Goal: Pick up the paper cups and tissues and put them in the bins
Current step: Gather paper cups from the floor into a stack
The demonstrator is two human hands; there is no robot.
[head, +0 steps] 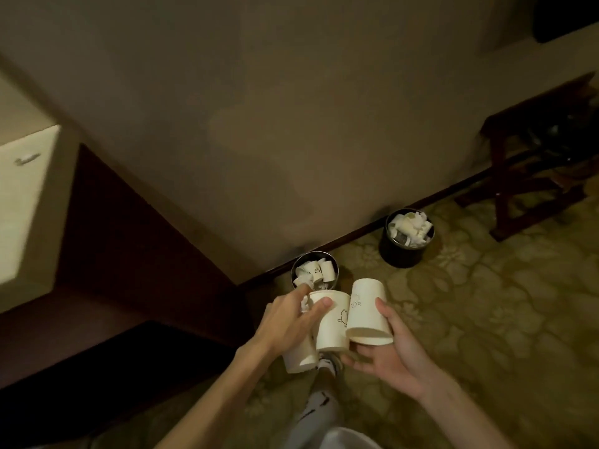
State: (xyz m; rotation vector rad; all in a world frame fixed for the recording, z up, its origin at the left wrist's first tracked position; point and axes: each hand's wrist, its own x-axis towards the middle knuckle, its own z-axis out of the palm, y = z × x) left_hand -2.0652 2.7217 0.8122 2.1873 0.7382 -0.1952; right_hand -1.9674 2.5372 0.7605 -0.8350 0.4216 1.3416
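Note:
My left hand grips white paper cups: one upright cup with a small drawing, another cup below it, and a crumpled tissue under the fingers. My right hand holds a third paper cup, tilted with its mouth toward me, fingers curled round it. Just beyond my hands stands a near bin by the wall, holding several cups. A second dark bin farther right is heaped with cups and tissues.
A dark wooden cabinet base and a pale cupboard stand at the left. A dark wooden bench stands at the right on the patterned carpet. My leg and foot show below the cups.

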